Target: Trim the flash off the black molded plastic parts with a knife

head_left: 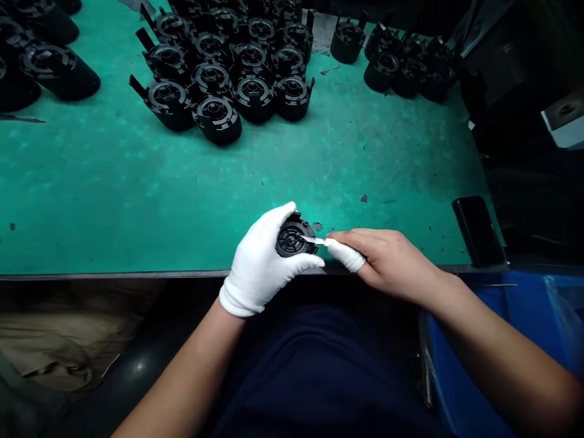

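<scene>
My left hand (260, 258), in a white glove, is wrapped round a black round plastic housing (292, 238) at the table's front edge. The housing's ringed end faces up toward me. My right hand (381, 255) is bare except for a white cover on the thumb. Its thumb and forefinger pinch a small knife, whose pale pointed blade (311, 240) reaches over the housing's face. Most of the knife's handle is hidden in my fingers. Whether the blade tip touches the plastic I cannot tell.
Several similar black housings (219, 118) stand in rows on the green table (137, 194), with more at the far left and far right. A black phone (477, 231) lies at the right edge. Below it is a blue bin (524, 310) with clear plastic.
</scene>
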Available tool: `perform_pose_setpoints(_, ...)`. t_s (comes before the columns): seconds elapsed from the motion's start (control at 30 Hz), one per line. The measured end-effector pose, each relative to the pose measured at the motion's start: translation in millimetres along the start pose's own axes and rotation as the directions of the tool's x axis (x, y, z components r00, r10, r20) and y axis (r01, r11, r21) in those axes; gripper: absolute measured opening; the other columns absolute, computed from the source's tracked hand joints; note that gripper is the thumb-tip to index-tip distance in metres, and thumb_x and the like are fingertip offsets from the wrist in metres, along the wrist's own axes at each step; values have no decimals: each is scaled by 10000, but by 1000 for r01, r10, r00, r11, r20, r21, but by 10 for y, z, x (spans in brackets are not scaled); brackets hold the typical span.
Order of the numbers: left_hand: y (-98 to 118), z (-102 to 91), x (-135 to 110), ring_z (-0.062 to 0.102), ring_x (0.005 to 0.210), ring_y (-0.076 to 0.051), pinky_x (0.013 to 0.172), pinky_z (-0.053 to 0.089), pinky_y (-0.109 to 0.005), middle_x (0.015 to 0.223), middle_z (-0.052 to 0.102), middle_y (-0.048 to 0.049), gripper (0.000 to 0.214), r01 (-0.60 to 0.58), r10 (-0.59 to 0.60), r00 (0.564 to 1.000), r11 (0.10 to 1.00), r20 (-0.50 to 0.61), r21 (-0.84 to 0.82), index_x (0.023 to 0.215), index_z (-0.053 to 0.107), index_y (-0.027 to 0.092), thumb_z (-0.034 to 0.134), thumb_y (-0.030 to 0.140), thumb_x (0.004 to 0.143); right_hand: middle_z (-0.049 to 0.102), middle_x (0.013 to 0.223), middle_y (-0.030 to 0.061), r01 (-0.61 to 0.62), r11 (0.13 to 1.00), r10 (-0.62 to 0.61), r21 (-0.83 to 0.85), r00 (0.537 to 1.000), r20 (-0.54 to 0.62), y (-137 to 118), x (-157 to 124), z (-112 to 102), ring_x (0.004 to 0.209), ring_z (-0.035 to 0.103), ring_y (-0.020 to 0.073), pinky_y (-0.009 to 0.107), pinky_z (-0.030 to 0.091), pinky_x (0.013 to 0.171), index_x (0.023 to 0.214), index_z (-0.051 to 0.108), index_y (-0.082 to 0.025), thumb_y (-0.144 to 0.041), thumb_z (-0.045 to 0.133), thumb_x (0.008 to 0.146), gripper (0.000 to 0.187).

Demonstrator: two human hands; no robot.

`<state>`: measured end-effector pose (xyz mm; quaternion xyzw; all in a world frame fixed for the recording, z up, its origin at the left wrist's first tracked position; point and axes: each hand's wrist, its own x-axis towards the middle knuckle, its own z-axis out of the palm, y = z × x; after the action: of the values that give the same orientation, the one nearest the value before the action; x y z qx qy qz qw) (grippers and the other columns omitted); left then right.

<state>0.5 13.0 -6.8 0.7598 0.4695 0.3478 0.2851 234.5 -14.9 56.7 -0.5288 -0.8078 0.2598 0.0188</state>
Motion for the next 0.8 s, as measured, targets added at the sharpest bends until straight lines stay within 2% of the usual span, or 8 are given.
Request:
perform_pose_setpoints(0.13, -11, 4, 2, 604, 1265, -300, 1122, 474, -448, 1352, 621, -155, 958, -12, 12, 1000, 1000, -9, 4, 1376, 502, 172, 801, 675, 617, 728, 1227, 65, -20, 997, 23, -78, 999, 45, -7, 33, 27, 1062, 695, 231, 332, 527, 884, 1356, 607, -219, -169, 492, 951, 424)
perform_pose_setpoints(0.3, -8, 18, -1, 608, 1259, -310, 1109, 482, -462, 1353, 619, -158, 945, -17, 17, 1000, 1000, -11, 9, 1372, 500, 181, 795, 679, 625, 732, 1195, 77, -55, 990, 62, -129, 997, 47, -61, -2, 28, 1021, 703, 244, 341, 538, 832, 1378, 592, -209, -164, 484, 936, 457)
perform_pose_setpoints(0.5, 13, 55, -35, 617, 1242, -323, 1086, 498, -481, 1341, 627, -150, 941, 13, -12, 999, 1000, -38, 14, 1372, 494, 201, 791, 692, 627, 750, 1127, 100, -209, 956, 209, -206, 978, -25, -157, -36, 86, 950, 714, 263, 352, 548, 757, 1408, 571, -202, -186, 471, 947, 472)
perform_pose_setpoints(0.67, -13, 15, 5, 616, 1247, -320, 1104, 487, -467, 1344, 630, -144, 953, -4, 4, 1000, 1000, -15, -9, 1374, 506, 198, 783, 706, 616, 701, 1286, 72, -122, 992, 118, -36, 990, -80, -62, -73, 82, 1088, 682, 241, 344, 529, 890, 1367, 585, -210, -185, 484, 952, 428)
perform_pose_setpoints(0.8, -78, -172, 119, 592, 1284, -307, 1134, 463, -456, 1388, 608, -110, 922, -13, 20, 988, 999, 152, -44, 1403, 501, 238, 788, 676, 645, 716, 1245, 63, -43, 999, 45, 25, 996, -79, 8, -42, -5, 1052, 689, 223, 316, 521, 844, 1291, 620, -229, -249, 482, 983, 338)
